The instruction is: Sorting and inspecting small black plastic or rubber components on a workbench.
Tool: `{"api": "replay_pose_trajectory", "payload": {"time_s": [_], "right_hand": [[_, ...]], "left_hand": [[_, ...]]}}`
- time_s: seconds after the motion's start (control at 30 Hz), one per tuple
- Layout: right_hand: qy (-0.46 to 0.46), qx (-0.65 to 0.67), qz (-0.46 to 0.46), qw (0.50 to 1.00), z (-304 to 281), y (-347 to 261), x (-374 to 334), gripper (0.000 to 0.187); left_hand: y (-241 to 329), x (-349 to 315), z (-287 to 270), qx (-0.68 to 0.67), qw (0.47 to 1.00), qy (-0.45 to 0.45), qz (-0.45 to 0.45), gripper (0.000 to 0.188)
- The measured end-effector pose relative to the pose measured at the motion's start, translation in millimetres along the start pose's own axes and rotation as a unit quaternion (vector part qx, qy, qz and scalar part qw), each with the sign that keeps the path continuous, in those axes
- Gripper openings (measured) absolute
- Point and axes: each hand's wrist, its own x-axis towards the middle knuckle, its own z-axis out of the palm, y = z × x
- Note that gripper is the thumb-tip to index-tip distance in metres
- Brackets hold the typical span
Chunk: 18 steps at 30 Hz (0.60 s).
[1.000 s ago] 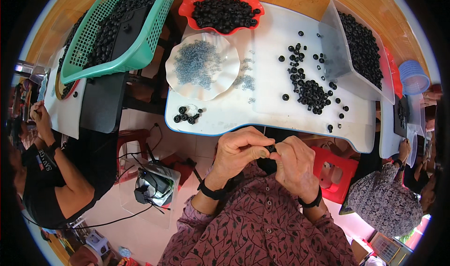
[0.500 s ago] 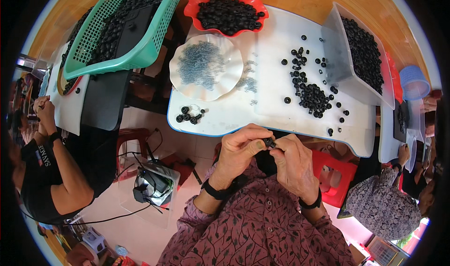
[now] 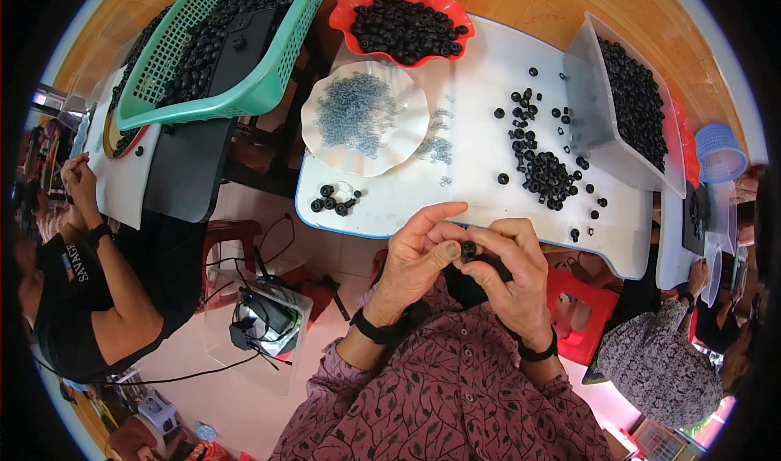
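We are seeing left hand [image 3: 415,256] still pinching black part [image 3: 469,250], forefinger lifting. Right hand [image 3: 519,272] is spreading its fingers, contact unclear; handling is continuing.

The left hand [image 3: 413,256] and right hand [image 3: 519,272] come together near the fingertips, one left finger [image 3: 443,211] stretched out; both forearms [image 3: 355,353] angle upward.

one black piece [image 3: 469,250] between our left hand [image 3: 412,259] and right hand [image 3: 517,276], one plate [image 3: 407,142], one red bowl [image 3: 345,11], one basket [image 3: 256,92] beyond left, one heaped bin [image 3: 582,77] beyond right
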Motion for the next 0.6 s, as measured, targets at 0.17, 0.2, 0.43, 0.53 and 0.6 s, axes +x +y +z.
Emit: {"api": "replay_pose_trajectory", "payload": {"time_s": [0.17,0.2,0.43,0.53,0.6], "right_hand": [[-0.043,-0.014,0.022,0.999,-2,-5,3,0.042],[-0.049,-0.015,0.014,0.999,-2,-3,3,0.044],[-0.058,0.027,0.02,0.998,-5,5,-3,0.046],[-0.044,-0.007,0.024,0.999,-8,6,-4,0.042],[-0.023,0.013,0.042,0.999,-6,7,-7,0.041]], "left_hand": [[0,-1,-1,0.011,1.0,-0.004,-0.023,0.052],[-2,-1,-2,0.015,1.0,-0.005,-0.026,0.053],[0,2,-3,0.032,0.998,-0.04,-0.035,0.049],[0,3,-5,0.047,0.997,-0.055,-0.041,0.047],[-4,4,-6,0.076,0.995,-0.061,-0.017,0.051]]}}
